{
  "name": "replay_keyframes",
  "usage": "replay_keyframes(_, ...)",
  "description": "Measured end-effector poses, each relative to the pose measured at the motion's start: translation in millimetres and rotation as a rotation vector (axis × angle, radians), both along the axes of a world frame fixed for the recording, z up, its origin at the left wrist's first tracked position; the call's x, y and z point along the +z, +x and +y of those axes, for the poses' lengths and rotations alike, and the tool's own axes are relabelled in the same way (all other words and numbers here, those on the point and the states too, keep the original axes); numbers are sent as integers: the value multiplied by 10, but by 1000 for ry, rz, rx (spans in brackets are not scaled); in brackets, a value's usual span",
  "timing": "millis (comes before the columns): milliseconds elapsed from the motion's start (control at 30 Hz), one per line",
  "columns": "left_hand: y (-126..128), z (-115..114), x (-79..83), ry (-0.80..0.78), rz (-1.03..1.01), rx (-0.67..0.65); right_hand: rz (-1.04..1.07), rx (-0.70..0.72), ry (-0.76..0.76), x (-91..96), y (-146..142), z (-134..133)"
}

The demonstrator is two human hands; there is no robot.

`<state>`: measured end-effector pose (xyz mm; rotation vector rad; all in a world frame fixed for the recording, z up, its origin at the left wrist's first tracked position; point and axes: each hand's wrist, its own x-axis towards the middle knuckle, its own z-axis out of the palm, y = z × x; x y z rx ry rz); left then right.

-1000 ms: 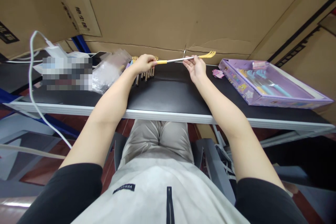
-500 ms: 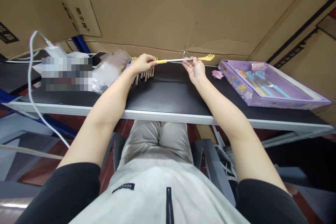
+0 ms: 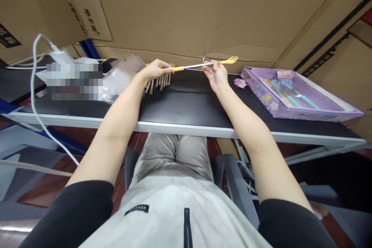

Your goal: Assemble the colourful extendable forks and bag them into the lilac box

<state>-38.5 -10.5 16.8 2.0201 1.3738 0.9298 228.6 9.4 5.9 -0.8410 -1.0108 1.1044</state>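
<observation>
A telescopic back scratcher (image 3: 197, 65) with a yellow handle, a silver rod and a yellow claw head is stretched out level above the black table (image 3: 186, 100). My left hand (image 3: 155, 70) is closed on its yellow handle end. My right hand (image 3: 215, 73) pinches the silver rod close to the claw head, palm turned up. Under my left hand lies a row of several collapsed scratchers (image 3: 158, 81) with brownish handles.
A purple tray-like box (image 3: 293, 95) holding blue and yellow scratchers sits at the right, with a small pink packet (image 3: 240, 82) beside it. Clear plastic bags (image 3: 122, 77) and a white charger with cable (image 3: 59, 56) lie at the left. Cardboard boxes (image 3: 188, 11) wall the back.
The scratcher and both hands stay almost in place. My right hand and the claw end have risen slightly.
</observation>
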Motion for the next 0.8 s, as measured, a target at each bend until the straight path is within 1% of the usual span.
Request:
replay_keyframes(100, 8, -5, 12, -8, -22, -1, 12, -9, 2, -7, -16, 20)
replay_keyframes(267, 9, 8, -12, 7, -39, 14, 26, -17, -5, -9, -37, 29)
replay_keyframes(533, -53, 88, -44, 41, -4, 38, 28, 55, -12, 20, -43, -65)
replay_keyframes(667, -70, 191, -99, 84, 7, 11, 65, 22, 3, -17, -28, 15)
replay_keyframes(800, -78, 279, -168, 166, -4, -30, 64, -11, 1, -74, 31, 131)
